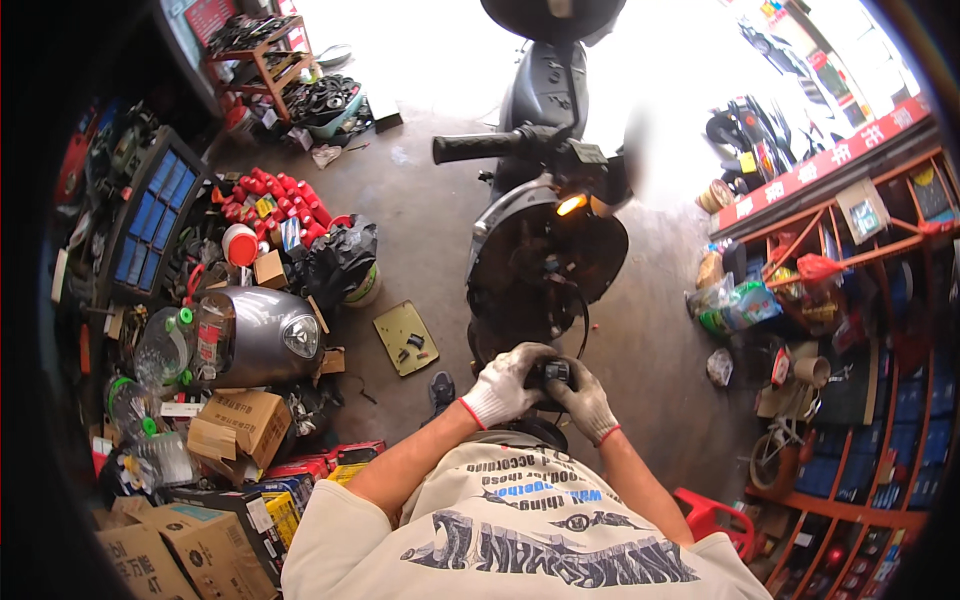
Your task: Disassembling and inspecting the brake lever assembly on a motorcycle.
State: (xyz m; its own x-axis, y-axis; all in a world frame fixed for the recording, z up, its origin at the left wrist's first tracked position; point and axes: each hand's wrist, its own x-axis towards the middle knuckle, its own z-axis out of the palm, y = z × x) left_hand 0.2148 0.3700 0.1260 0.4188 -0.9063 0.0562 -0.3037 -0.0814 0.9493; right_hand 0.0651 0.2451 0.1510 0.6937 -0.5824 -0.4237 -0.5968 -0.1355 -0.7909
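Observation:
Both of my hands wear off-white knit work gloves with red cuffs. My left hand (510,386) and my right hand (587,402) come together in front of my chest, closed around a small black part (556,372) with a boxy face. Its exact kind is too small to make out. Just beyond my hands stands a dark scooter (545,240) with its front opened up, showing wiring inside. A black cable (586,325) hangs from that opening toward my hands. An orange indicator light (572,205) glows below the handlebar (480,148).
On the floor left of the scooter lies a yellowish tray (388,322) with small parts. Farther left are a grey fairing with a headlight (262,335), red bottles (290,205), a black bag (340,255) and cardboard boxes (245,425). Orange shelving (850,510) and a red stool (715,520) are at right.

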